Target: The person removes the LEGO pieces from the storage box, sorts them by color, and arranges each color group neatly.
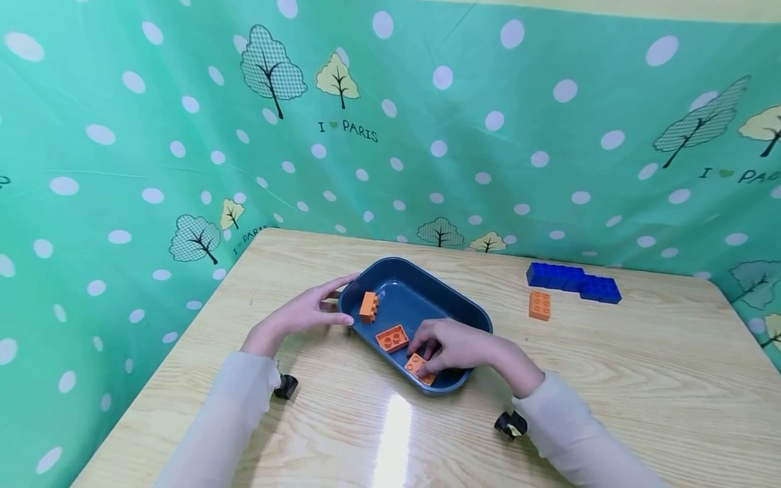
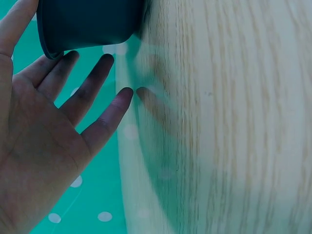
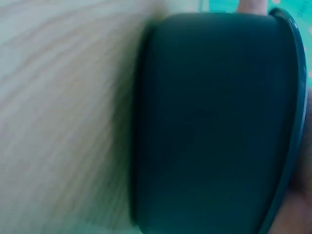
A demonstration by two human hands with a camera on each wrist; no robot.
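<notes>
A dark blue rectangular tray (image 1: 421, 288) stands at a slant on the table. My left hand (image 1: 317, 303) is at its left end, fingers spread and fairly straight, touching the rim; the left wrist view shows the palm (image 2: 44, 141) beside the tray's outer wall (image 2: 92, 22). Inside the near right end, my right hand (image 1: 454, 344) pinches an orange toy brick (image 1: 416, 364). Two more orange bricks lie in the tray: one upside down (image 1: 392, 338), another on its side (image 1: 368, 307). The tray wall (image 3: 209, 122) fills most of the right wrist view and hides the right fingertips.
Blue bricks (image 1: 555, 276) joined in a stepped row lie at the table's back right. An orange brick (image 1: 539, 305) sits just in front of them. A green dotted cloth (image 1: 366, 169) hangs behind the wooden table (image 1: 641, 379).
</notes>
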